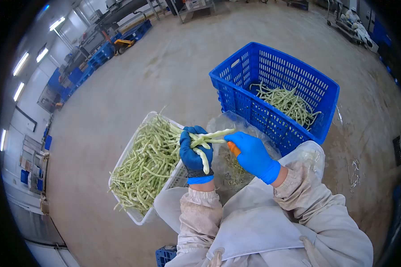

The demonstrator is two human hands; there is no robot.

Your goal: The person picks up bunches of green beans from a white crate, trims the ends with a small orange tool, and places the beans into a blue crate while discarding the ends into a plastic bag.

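My left hand (195, 149), in a dark blue glove, is closed around a small bunch of long green beans (202, 156). Several of their ends stick out toward the right, and one hangs down. My right hand (254, 155), in a bright blue glove, grips an orange-handled knife (233, 149) close to those bean ends; its blade is hard to make out. Left of my left hand, a white crate (131, 214) is heaped with green beans (145, 164). Ahead on the right, a blue perforated crate (236, 95) holds a smaller pile of beans (289, 104).
A clear plastic bag (236, 120) with small green scraps lies between my knees, against the blue crate. Below my left arm shows a blue crate corner (165, 255). Blue pallets and a yellow pallet jack (122, 45) stand far left. Carts are at the far edges.
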